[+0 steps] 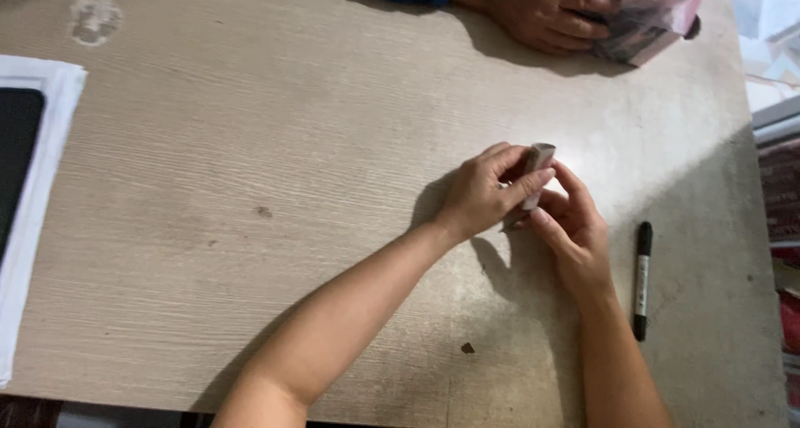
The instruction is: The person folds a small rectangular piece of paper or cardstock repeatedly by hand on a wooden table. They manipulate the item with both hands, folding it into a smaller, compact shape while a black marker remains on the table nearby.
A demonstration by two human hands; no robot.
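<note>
Both of my hands meet over the right half of the pale wooden table. My left hand and my right hand together pinch a small grey-pink folded piece, which sticks up between the fingertips. My left fingers wrap over its upper part, my right fingers hold it from below. Its lower end is hidden by my fingers. What the piece is made of I cannot tell.
A black and white marker lies on the table right of my right hand. Another person's hand at the far edge holds a pinkish plastic bag. White sheets with a dark panel lie at the left edge.
</note>
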